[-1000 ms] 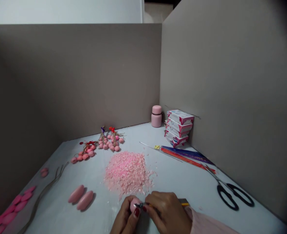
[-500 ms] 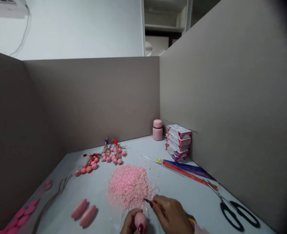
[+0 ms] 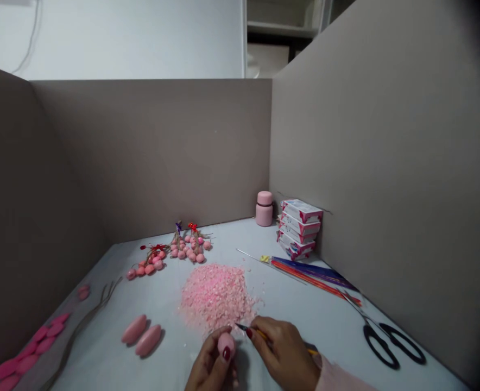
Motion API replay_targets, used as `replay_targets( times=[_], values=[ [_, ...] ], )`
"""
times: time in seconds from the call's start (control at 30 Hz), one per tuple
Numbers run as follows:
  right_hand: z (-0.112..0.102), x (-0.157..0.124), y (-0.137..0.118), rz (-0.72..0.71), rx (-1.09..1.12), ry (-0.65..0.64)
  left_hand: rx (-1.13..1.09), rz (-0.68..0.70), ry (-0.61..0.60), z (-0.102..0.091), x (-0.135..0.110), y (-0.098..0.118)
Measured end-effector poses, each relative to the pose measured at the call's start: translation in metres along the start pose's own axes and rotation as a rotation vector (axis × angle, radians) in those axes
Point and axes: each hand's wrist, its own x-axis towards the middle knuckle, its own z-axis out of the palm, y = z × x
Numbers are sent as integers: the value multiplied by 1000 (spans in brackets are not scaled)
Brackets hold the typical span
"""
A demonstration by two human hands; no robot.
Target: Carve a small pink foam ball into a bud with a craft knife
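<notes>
Two hands sit at the near edge of the tabletop (image 3: 329,317): the left hand (image 3: 207,369) has its fingers closed round a pink ball (image 3: 226,343), and the right hand (image 3: 285,355) has its fingers pinched shut on a thin tool (image 3: 245,328). The tool's dark tip points left, just right of the ball; contact unclear. A flake pile (image 3: 218,296) lies just beyond, two pink ovals (image 3: 142,335) to the left, scissors (image 3: 392,343) to the right, and stacked boxes (image 3: 300,228) and a pink jar (image 3: 264,208) in the far corner.
</notes>
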Motion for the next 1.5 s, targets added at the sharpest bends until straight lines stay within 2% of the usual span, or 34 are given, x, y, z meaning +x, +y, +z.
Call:
replay_targets(
  times=[0.13,0.3,0.47,0.8,1.0,1.3,1.5],
  values=[
    [-1,-4,-6,-72,64,-50,-58,57,-33,0,-1,2],
    [1,-8,-8,-129,96,-101,-114,-14,-88,-7,3,-3],
    [2,-8,-6,-115,88,-143,-170,-41,-137,-10,4,-5],
    [1,-9,-3,-95,39,-223,-133,8,-46,-1,-5,-1],
    [3,-9,-2,-137,-12,-225,-118,8,-16,5,-8,3],
    [5,-10,2,-189,-58,-198,-18,55,-98,3,-6,5],
    [9,-12,4,-226,-98,-127,46,102,-76,3,-8,7]
  ],
)
